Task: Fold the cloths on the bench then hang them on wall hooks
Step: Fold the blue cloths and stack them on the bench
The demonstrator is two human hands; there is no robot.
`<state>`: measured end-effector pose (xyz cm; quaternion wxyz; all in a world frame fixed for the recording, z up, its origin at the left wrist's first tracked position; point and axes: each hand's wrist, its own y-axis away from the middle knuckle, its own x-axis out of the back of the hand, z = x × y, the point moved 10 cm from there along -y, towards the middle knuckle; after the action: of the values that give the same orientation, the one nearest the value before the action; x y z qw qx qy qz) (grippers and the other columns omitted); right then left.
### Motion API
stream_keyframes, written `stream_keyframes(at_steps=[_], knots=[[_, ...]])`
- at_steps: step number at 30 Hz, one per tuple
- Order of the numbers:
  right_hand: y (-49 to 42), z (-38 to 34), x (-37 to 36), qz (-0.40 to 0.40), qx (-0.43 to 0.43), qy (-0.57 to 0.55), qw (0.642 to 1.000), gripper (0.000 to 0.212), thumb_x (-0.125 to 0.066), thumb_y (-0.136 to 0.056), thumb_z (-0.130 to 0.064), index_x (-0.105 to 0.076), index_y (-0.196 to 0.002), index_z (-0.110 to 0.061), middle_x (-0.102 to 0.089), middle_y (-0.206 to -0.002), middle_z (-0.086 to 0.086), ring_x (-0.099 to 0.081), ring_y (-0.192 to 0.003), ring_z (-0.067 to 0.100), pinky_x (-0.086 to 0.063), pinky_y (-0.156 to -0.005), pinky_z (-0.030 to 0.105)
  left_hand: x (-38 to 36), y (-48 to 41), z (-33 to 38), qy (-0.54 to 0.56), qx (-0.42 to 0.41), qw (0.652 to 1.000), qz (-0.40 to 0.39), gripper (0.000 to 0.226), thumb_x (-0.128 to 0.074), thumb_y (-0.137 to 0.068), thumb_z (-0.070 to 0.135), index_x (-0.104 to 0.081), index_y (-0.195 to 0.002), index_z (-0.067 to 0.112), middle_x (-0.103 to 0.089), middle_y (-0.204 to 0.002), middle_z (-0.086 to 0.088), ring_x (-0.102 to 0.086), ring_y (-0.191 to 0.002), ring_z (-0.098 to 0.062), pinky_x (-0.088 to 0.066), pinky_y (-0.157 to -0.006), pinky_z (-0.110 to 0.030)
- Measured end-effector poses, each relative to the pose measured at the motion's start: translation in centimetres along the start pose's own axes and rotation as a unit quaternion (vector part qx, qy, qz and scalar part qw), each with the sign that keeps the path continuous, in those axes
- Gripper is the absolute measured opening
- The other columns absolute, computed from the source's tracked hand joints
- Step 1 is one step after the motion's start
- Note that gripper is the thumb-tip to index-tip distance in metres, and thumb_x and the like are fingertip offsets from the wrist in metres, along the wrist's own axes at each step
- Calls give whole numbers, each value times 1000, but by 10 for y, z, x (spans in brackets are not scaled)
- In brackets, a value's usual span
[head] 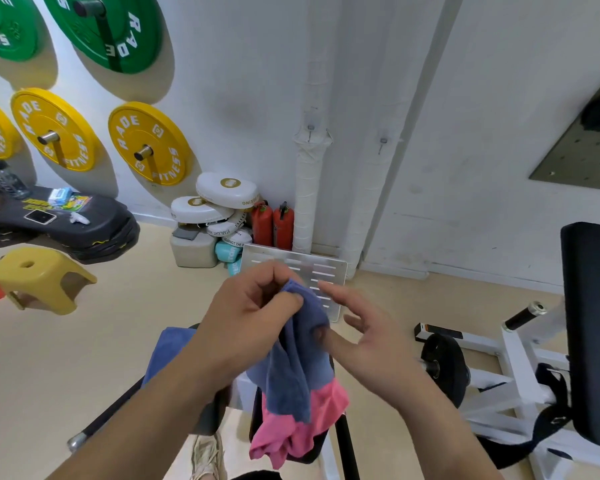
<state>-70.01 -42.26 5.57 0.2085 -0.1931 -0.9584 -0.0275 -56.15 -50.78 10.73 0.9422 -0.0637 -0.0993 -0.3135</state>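
At frame centre, the left hand (246,313) pinches the blue cloth (298,362) corner, right hand (364,337) fingers spread; it should match corners squarely.

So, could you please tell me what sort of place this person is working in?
Most likely a small gym. Yellow weight plates and green ones hang on wall pegs, white boxing pads are stacked in the corner, and a black padded bench stands at right.
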Motion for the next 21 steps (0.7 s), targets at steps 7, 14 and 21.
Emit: stream_keyframes(at_steps=[7,14,21], knots=[[-1,-26,7,-99,49,-47,993,28,-88,-77,-5,-61,-83,-3,-71,-86,2,-70,-92,10,-57,-86,30,15,-3,34,14,-51,997,-54,19,-56,-100,-3,-67,-96,11,-76,-84,-4,-68,-77,-11,-54,-69,-19],[8,38,-9,-140,-47,-4,989,12,-78,-86,-17,-70,-94,-13,-73,-87,13,-66,-76,21,-54,-78,41,38,-6,17,-12,-43,997,56,23,-55,-101,2,-70,-99,20,-79,-94,6,-72,-92,-7,-53,-79,-15],[30,109,15,-111,-119,170,972,10,-72,-88,-32,-71,-80,-26,-69,-84,-3,-63,-81,5,-55,-82,41,51,-5,-15,-56,-21,993,104,27,-56,-100,5,-70,-95,28,-76,-91,10,-69,-86,-1,-51,-77,-14]])
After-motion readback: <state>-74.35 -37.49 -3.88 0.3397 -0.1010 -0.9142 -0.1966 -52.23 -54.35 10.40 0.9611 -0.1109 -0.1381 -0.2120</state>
